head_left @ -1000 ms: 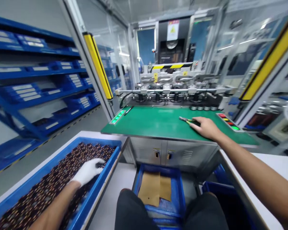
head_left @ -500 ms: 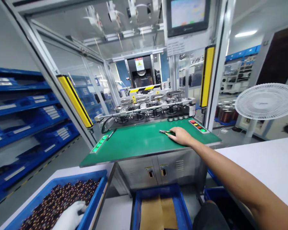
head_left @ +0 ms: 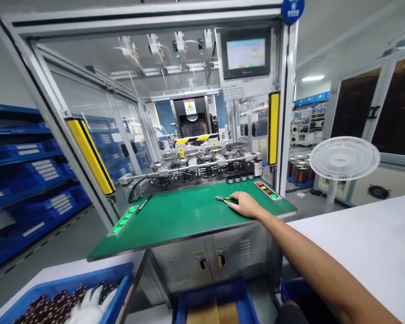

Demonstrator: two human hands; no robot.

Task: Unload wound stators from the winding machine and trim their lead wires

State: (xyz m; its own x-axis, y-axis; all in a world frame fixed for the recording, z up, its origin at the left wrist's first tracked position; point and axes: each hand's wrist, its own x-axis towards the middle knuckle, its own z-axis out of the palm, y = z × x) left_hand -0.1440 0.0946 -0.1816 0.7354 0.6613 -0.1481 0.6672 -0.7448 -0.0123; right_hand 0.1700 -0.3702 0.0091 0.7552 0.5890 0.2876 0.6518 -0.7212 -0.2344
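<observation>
My right hand (head_left: 243,204) is bare and rests on the green work surface (head_left: 175,220). Its fingers are closed round the yellow handles of a small pair of pliers (head_left: 220,198), whose jaws point left. At the lower left, my left hand (head_left: 92,309), in a white glove, lies with fingers spread over many small dark, copper-coloured parts (head_left: 50,306). They fill a blue bin (head_left: 124,288). The frame's lower edge cuts off part of the glove. Whether a part is under the fingers cannot be seen.
Beyond the green surface stands a winding-type machine with several spindles (head_left: 209,171). Lit green buttons (head_left: 124,219) are at the left, a button panel (head_left: 267,191) at the right. A thin dark tool (head_left: 143,204) lies near the left buttons. A white fan (head_left: 344,158) stands right.
My left hand's fingers have gone from curled to spread over the parts. My right hand keeps its hold on the pliers at the same spot. The view has tilted up and turned slightly right.
</observation>
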